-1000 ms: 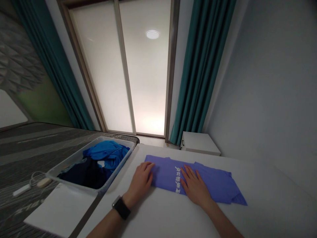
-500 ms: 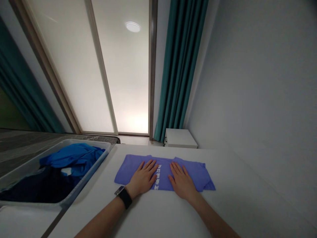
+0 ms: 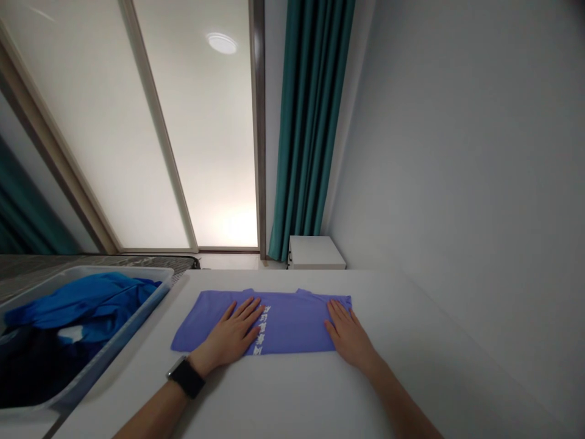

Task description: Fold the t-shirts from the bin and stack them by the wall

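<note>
A purple T-shirt [image 3: 297, 326] lies folded into a long flat strip on the white table, with a column of white print left of its middle. My left hand [image 3: 233, 332] rests palm down on it beside the print, fingers spread. On that wrist is a dark watch. My right hand [image 3: 350, 335] lies flat over the shirt's right end, fingers stretched out and covering part of that edge. Neither hand grips the cloth.
A translucent plastic bin [image 3: 164, 286] with blue and dark clothes [image 3: 91, 302] stands at the left. The white table [image 3: 283, 396] meets a wall [image 3: 457, 183] on the right. A small white cabinet [image 3: 315, 251] and a teal curtain [image 3: 308, 134] are beyond the table.
My right hand has slid away from the print to the shirt's right end. The flap that stuck out there now lies more even. The view has turned slightly right.
</note>
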`<state>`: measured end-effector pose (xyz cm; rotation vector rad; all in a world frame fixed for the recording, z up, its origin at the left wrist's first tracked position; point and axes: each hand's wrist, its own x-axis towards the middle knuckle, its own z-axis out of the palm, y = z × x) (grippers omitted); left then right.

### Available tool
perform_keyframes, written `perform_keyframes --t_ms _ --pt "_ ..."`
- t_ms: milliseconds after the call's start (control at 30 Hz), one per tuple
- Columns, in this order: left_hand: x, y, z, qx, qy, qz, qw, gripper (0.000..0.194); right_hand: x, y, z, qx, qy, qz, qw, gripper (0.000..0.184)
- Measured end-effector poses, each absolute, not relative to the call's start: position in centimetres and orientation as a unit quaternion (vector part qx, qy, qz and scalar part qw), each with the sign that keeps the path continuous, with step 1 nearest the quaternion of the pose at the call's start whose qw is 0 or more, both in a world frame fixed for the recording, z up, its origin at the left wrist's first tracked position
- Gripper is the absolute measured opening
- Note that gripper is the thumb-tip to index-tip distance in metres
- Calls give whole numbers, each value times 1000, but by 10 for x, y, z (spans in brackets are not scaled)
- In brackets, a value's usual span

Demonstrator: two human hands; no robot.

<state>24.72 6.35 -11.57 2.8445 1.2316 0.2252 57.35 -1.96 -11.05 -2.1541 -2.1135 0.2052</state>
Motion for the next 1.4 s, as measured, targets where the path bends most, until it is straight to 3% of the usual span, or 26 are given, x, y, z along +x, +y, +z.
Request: perform_keyframes --t_ms 200,400,700,933,1067,1400 --pt "249 48 -106 904 414 108 -10 50 560 -24 -120 -687 -712 53 133 56" --pt "322 33 -85 936 326 131 4 51 599 -7 -115 -767 -595 3 241 40" --pt "432 43 -98 940 301 153 37 47 619 -9 -118 -799 -560 8 218 25" --pt "435 45 -118 942 295 156 33 54 618 3 -115 -807 -554 48 198 25" --pt "435 46 -117 943 291 156 34 55 623 16 -110 -814 -543 79 190 32" --pt "434 43 -109 944 289 151 50 54 630 29 -111 -818 -522 102 220 29"
